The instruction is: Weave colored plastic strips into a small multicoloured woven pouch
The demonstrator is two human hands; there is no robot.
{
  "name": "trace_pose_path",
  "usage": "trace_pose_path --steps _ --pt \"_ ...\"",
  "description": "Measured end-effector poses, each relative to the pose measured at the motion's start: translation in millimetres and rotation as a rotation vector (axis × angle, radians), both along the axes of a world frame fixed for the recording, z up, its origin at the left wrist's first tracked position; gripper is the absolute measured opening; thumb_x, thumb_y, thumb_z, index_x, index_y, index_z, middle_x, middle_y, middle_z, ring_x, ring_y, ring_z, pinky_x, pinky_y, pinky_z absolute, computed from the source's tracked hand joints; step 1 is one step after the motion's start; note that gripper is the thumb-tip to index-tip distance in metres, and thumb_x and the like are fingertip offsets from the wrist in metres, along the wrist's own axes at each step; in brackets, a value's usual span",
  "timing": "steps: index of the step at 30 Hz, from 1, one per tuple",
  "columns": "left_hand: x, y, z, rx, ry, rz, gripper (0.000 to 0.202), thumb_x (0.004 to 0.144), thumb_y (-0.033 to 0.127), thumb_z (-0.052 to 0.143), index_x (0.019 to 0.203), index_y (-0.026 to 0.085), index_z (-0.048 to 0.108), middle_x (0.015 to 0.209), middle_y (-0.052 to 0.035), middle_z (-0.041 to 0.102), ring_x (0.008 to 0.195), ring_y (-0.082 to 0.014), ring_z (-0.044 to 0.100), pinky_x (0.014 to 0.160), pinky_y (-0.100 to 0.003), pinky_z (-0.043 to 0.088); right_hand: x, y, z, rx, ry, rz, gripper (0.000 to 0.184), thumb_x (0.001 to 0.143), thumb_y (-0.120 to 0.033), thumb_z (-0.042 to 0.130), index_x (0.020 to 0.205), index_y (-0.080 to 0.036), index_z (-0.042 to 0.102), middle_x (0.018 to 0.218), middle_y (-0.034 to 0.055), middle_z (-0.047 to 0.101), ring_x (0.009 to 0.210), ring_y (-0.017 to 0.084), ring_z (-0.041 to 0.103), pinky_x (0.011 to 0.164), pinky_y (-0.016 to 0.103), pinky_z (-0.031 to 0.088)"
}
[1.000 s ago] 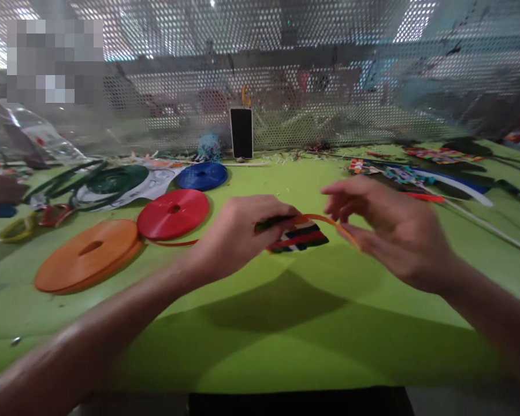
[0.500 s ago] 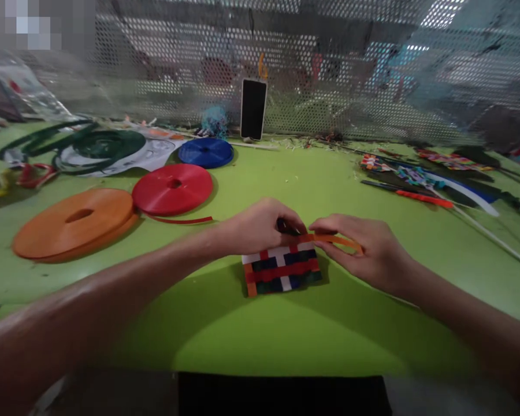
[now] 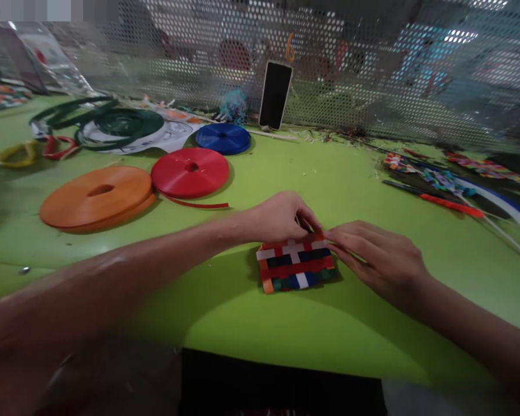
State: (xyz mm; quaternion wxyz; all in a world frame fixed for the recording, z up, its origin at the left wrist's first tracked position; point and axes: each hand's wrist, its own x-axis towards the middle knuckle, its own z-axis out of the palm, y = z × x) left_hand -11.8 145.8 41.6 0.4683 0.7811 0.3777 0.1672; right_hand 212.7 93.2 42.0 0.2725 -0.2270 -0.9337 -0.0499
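A small woven mat (image 3: pixel 295 267) of red, white, dark blue, green and orange strips lies flat on the green table (image 3: pixel 286 335). My left hand (image 3: pixel 281 216) rests curled on its far edge, fingertips pinching there. My right hand (image 3: pixel 379 260) lies at the mat's right edge, fingers pressed together against the top right corner. What the fingertips pinch is hidden.
Flat reels of strip lie at the left: orange (image 3: pixel 96 196), red (image 3: pixel 190 172), blue (image 3: pixel 223 138) and dark green (image 3: pixel 121 122). A black phone (image 3: pixel 275 95) leans on the perforated metal screen behind. Coloured strips and a red-handled tool (image 3: pixel 453 205) lie at the right.
The mat has come down from my raised hands onto the table. The orange strip that looped out to the right is no longer seen, and both hands have closed in on the mat's far edge.
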Motion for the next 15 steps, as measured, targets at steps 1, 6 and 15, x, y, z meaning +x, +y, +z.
trace_pose_path --steps 1,6,15 --pt "0.8 0.7 -1.7 0.03 -0.004 -0.006 0.034 0.076 0.002 0.063 0.103 0.013 0.081 0.092 -0.0066 0.081 0.077 -0.0167 0.072 0.069 -0.025 0.055 -0.2 0.3 -0.7 -0.028 0.011 -0.015 0.023 0.093 -0.008 0.064 0.115 -0.017 0.065 0.097 0.0098 0.075 0.088 0.02 0.071 0.075 0.032 0.058" --pt "-11.1 2.9 12.7 0.492 0.091 0.01 0.038 0.082 0.021 0.075 0.119 0.013 0.073 0.117 -0.0125 0.074 0.107 -0.025 0.067 0.093 -0.035 0.052 -0.3 5.2 -6.2 -0.198 0.037 -0.118 0.011 0.094 -0.013 0.062 0.099 -0.019 0.069 0.094 0.0089 0.074 0.086 0.021 0.071 0.073 0.034 0.058" --pt "-48.8 -87.6 5.6 0.655 0.557 0.21 0.046 0.094 0.045 0.065 0.128 0.015 0.064 0.121 -0.0141 0.069 0.107 -0.0317 0.065 0.089 -0.045 0.057 -2.9 4.6 -5.3 -0.387 0.049 -0.237 0.007 0.093 -0.017 0.062 0.097 -0.017 0.068 0.088 0.0076 0.073 0.077 0.02 0.069 0.068 0.032 0.056"
